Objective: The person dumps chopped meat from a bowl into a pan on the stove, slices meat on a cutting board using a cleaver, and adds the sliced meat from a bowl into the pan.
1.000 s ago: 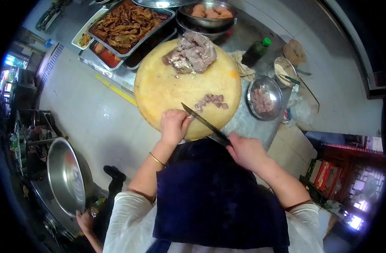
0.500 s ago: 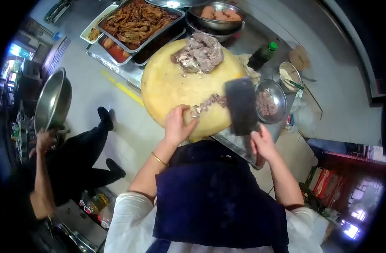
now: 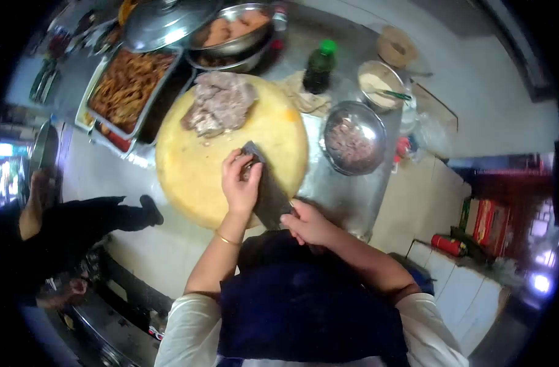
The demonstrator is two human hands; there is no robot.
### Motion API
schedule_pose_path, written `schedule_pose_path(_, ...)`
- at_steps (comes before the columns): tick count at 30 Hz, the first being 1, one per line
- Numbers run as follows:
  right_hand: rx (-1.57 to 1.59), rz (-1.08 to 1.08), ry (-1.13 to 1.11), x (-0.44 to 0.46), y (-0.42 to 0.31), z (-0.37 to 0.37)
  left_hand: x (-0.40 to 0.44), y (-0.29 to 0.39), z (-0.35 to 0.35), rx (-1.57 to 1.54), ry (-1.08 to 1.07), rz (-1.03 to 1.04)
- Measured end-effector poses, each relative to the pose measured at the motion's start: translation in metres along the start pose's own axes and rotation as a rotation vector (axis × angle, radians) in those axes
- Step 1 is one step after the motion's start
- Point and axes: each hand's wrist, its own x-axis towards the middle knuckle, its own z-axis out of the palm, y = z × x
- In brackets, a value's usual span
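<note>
My right hand (image 3: 313, 225) grips the handle of a cleaver (image 3: 271, 197), its dark wide blade lying over the near part of a round yellow chopping board (image 3: 181, 165). Curled against the far end of the blade, my left hand (image 3: 239, 186) gathers small pieces of chopped meat (image 3: 247, 170) between thumb and fingers. Most of those pieces are hidden by the fingers. A large chunk of cooked meat (image 3: 221, 103) rests on the far side of the board. To the right, a steel bowl (image 3: 377, 153) holds more chopped meat (image 3: 349, 139).
Behind the board stand a tray of braised food (image 3: 128, 85), a lid (image 3: 166, 27) and stacked bowls (image 3: 230, 46). A green-capped bottle (image 3: 319, 68), a cloth (image 3: 304, 95) and a tub of pale powder (image 3: 380, 82) sit at the right. Another person (image 3: 77, 229) is at the left.
The cleaver has moved left from the board's right edge to beside my left hand, its blade now against the chopped pieces. My left hand has closed around them. The view has shifted.
</note>
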Motion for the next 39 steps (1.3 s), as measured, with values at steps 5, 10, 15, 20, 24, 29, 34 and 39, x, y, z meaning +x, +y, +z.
schedule_pose_path(5,-0.076,-0.059,0.368,-0.062,0.009,-0.038,0.005,0.064,0.098,-0.200,-0.064,0.231)
schedule_pose_path(10,0.019,-0.256,0.719,-0.101,-0.013,-0.094,0.034,0.104,0.203,0.148,-0.364,0.340)
schedule_pose_path(15,0.078,-0.361,0.798,-0.122,-0.020,-0.118,0.040,0.096,0.180,0.108,-0.369,0.613)
schedule_pose_path(20,-0.126,-0.357,0.498,-0.102,-0.012,-0.110,0.070,0.071,0.039,0.495,-0.024,0.364)
schedule_pose_path(24,-0.674,-0.237,0.206,-0.066,-0.026,-0.094,0.095,0.016,-0.043,0.800,0.128,0.277)
schedule_pose_path(29,-0.846,-0.361,0.282,-0.039,-0.015,-0.092,0.092,-0.023,-0.077,0.557,-0.040,0.352)
schedule_pose_path(34,-0.892,-0.192,0.293,-0.036,-0.040,-0.080,0.060,-0.022,-0.090,-0.586,0.043,-0.457)
schedule_pose_path(39,-0.798,-0.268,0.417,-0.019,-0.051,-0.055,0.050,-0.030,-0.091,-0.199,-0.225,0.013)
